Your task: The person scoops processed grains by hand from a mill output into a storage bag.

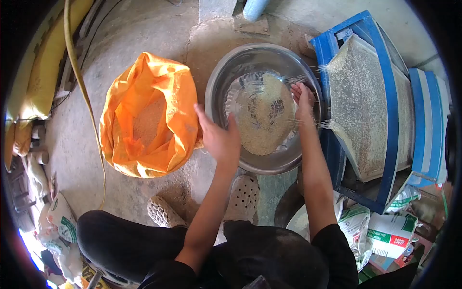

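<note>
A wide metal basin [262, 50] stands on the floor, with a heap of pale grain [262, 132] and a darker patch inside it. My left hand [222, 142] is at the basin's left rim, its thumb apart from the fingers and nothing visible in it. Inside the right wall, my right hand [303, 98] has its fingers loosely bent and apart, seemingly holding nothing. Thin streaks of grain fall near it from the edge of a blue-framed sloping screen [363, 96]. Left of the basin, an orange sack [175, 101] stands with its mouth open and reddish-brown grainy matter [148, 120] inside.
The blue frame [392, 96] stands close along the basin's right side. Printed bags [390, 236] and a pale round container [301, 221] lie at lower right. A yellow hose [86, 96] hangs at left. My shoes [243, 195] are just below the basin.
</note>
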Tool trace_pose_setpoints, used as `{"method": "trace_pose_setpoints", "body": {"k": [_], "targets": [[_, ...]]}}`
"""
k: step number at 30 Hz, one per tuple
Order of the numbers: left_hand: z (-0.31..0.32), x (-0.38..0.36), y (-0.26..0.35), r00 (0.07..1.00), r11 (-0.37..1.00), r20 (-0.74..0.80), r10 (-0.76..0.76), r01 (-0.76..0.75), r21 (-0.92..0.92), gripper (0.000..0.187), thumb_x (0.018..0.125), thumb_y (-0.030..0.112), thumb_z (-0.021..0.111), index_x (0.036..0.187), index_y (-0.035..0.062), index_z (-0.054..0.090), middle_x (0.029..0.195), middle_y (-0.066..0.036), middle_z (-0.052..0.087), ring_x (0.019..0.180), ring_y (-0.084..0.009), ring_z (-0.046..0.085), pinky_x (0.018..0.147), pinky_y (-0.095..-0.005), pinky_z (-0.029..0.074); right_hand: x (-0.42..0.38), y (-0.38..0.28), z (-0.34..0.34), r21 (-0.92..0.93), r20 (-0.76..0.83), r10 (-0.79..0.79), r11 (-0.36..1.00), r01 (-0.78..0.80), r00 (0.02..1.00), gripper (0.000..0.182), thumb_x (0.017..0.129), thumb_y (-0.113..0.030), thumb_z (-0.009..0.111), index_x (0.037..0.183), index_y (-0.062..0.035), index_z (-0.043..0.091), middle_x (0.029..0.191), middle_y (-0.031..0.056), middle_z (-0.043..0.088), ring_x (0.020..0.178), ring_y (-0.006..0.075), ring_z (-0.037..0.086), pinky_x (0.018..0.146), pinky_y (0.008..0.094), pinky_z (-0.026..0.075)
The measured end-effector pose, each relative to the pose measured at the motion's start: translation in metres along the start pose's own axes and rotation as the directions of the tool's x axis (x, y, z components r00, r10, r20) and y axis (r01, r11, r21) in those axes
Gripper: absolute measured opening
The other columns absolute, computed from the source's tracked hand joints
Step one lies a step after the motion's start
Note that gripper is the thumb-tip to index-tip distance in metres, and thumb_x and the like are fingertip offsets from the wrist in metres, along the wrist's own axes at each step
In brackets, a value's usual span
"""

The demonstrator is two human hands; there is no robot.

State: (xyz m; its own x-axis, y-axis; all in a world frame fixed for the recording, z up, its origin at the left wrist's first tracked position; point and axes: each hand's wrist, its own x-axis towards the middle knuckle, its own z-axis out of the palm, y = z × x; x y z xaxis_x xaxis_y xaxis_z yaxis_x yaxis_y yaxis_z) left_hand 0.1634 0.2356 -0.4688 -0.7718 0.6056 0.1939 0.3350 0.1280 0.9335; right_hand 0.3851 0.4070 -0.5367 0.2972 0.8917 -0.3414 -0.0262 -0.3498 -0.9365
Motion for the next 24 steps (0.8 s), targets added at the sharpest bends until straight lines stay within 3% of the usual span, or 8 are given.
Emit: {"method": "trace_pose_setpoints", "body": {"k": [1,2,4,7,10,12,21,24], "targets": [[0.001,-0.005,-0.001,0.991,0.989,0.011,-0.132,0.131,0.066,0.049,0.085,0.007,0.060,0.130,-0.0012,0.043,0.117,-0.023,0.058,0.110,-0.0346,0.058,0.090,-0.0408,0.045,0.003,0.002,-0.006,0.060,-0.096,0.084,0.995,-0.079,0.992,0.031,0.091,-0.033,0.056,0.108,-0.0072,0.062,0.098,0.0062,0.069,0.087,0.0146,0.064,0.079,0.0273,0.044],[-0.002,0.000,-0.008,0.991,0.990,0.021,-0.130,0.128,0.063,0.049,0.085,0.007,0.060,0.130,-0.0012,0.043,0.117,-0.023,0.058,0.110,-0.0346,0.058,0.090,-0.0408,0.045,0.002,0.005,-0.016,0.070,-0.068,0.089,0.994,-0.084,0.994,0.036,0.090,-0.037,0.058,0.111,-0.0084,0.060,0.100,0.0060,0.068,0.088,0.0153,0.064,0.080,0.0272,0.043],[-0.014,0.016,-0.021,0.912,0.978,0.355,-0.206,0.176,0.114,0.042,0.084,0.005,0.058,0.124,0.0002,0.048,0.102,-0.024,0.064,0.091,-0.0368,0.065,0.076,-0.0419,0.050,-0.022,-0.005,-0.023,0.067,-0.021,0.076,0.995,-0.075,0.997,0.036,0.090,-0.036,0.058,0.112,-0.0078,0.060,0.103,0.0070,0.068,0.092,0.0171,0.064,0.082,0.0299,0.044],[-0.012,0.021,0.019,0.964,0.993,0.256,-0.072,0.046,0.109,0.037,0.081,0.003,0.056,0.118,0.0012,0.053,0.085,-0.020,0.066,0.074,-0.0382,0.066,0.063,-0.0441,0.051,-0.054,-0.013,-0.024,0.085,0.045,0.073,0.993,-0.076,0.996,0.037,0.090,-0.035,0.058,0.114,-0.0071,0.059,0.108,0.0097,0.066,0.099,0.0206,0.062,0.086,0.0334,0.044],[-0.013,0.025,0.066,0.956,0.979,0.283,0.081,-0.131,0.159,0.044,0.078,0.000,0.055,0.121,0.0023,0.053,0.087,-0.018,0.066,0.067,-0.0346,0.065,0.058,-0.0412,0.051,-0.087,-0.003,-0.039,0.195,-0.015,-0.068,0.978,0.069,0.998,0.034,0.090,-0.032,0.059,0.112,-0.0059,0.060,0.109,0.0109,0.066,0.098,0.0211,0.063,0.088,0.0346,0.045],[-0.008,0.035,0.076,0.933,0.963,0.291,0.212,-0.249,0.099,0.049,0.075,-0.004,0.053,0.124,0.0026,0.052,0.087,-0.018,0.066,0.063,-0.0311,0.064,0.056,-0.0382,0.051,-0.103,-0.003,-0.047,0.193,-0.088,-0.046,0.979,0.062,0.995,0.032,0.090,-0.029,0.058,0.111,-0.0053,0.060,0.109,0.0112,0.066,0.098,0.0216,0.063,0.088,0.0350,0.045],[-0.012,0.046,0.085,0.897,0.917,0.369,0.244,-0.337,0.214,0.046,0.073,-0.001,0.057,0.119,0.0051,0.057,0.072,-0.020,0.064,0.059,-0.0308,0.064,0.052,-0.0386,0.050,-0.111,0.006,-0.063,0.408,-0.156,-0.006,0.910,0.070,0.988,0.028,0.095,-0.009,0.045,0.116,0.0067,0.052,0.114,0.0188,0.060,0.105,0.0285,0.061,0.092,0.0368,0.048],[-0.005,0.072,0.075,0.880,0.903,0.411,0.237,-0.356,0.241,0.044,0.074,0.004,0.057,0.118,0.0036,0.058,0.072,-0.022,0.064,0.067,-0.0351,0.066,0.061,-0.0441,0.052,-0.106,0.006,-0.061,0.468,-0.108,-0.027,0.880,0.075,0.994,0.028,0.095,-0.007,0.043,0.118,0.0077,0.050,0.117,0.0194,0.058,0.108,0.0294,0.058,0.095,0.0377,0.046]]}}
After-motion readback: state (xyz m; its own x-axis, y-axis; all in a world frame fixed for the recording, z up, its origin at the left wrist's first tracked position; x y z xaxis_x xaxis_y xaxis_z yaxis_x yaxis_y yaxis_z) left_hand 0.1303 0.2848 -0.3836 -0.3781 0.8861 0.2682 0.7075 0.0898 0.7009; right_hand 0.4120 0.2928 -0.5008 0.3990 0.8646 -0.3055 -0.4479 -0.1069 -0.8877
